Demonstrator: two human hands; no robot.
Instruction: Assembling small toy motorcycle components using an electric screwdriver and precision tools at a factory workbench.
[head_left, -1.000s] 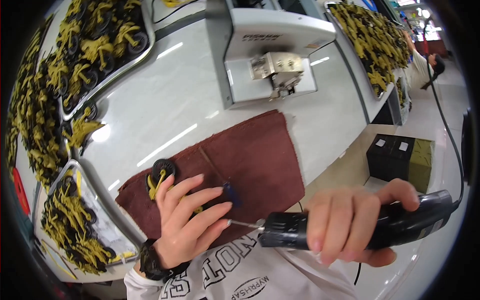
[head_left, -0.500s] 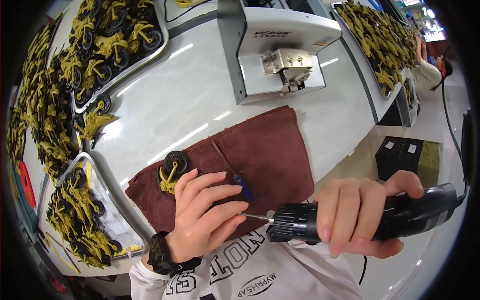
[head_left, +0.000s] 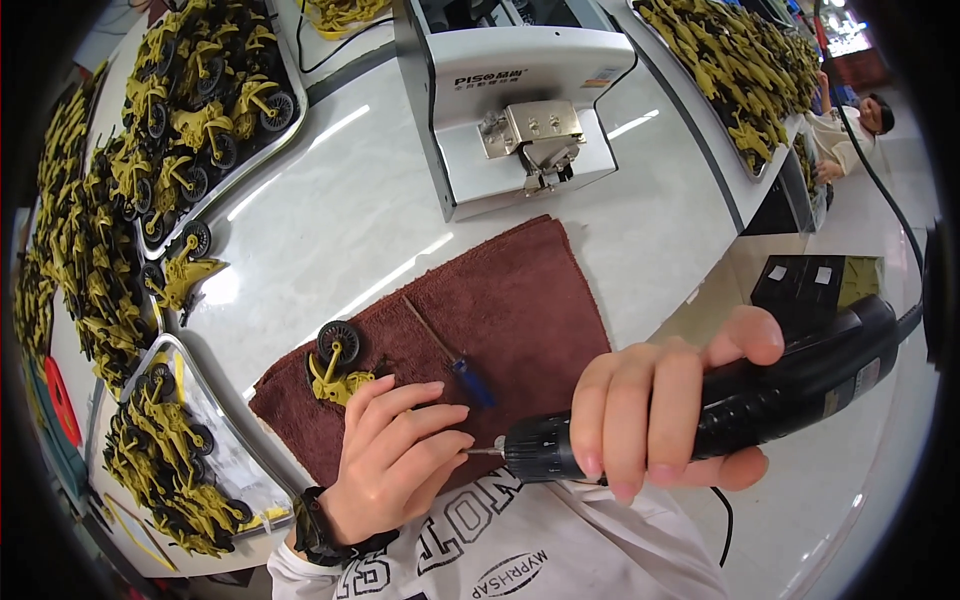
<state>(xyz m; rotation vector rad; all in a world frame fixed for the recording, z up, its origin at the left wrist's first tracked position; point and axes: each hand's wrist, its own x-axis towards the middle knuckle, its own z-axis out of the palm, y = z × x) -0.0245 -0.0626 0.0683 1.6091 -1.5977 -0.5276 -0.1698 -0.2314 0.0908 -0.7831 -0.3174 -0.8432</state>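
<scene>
"Please, what is in the right hand (head_left: 650, 415)?"

"A black power screwdriver (head_left: 795, 385). The fingers are wrapped firmly around its body, and its thin metal bit (head_left: 487, 452) points toward the left hand (head_left: 395, 460)."

"And the left fingers, do they grasp something?"

"This I cannot tell. They are bent, with the palm hidden from us. The bit reaches to them, but its very tip I do not see."

"Where is the toy motorbike (head_left: 340, 386)?"

"It is on the left part of the dark red cloth (head_left: 530, 290), just beyond the left hand. This hand covers a part of it. One black wheel shows at the far end; the body is yellow."

"I also see a small screwdriver (head_left: 468, 380) with a blue handle."

"Yes, it lies on the cloth, to the right of the toy. The cloth is spread on the pale tabletop (head_left: 340, 210)."

"What stands behind it?"

"A grey and white machine (head_left: 605, 65) with a metal piece on its front. At the left, near the wrist with the black watch (head_left: 317, 520), is a metal tray (head_left: 228, 415), which holds more yellow motorbikes (head_left: 165, 440)."
</scene>
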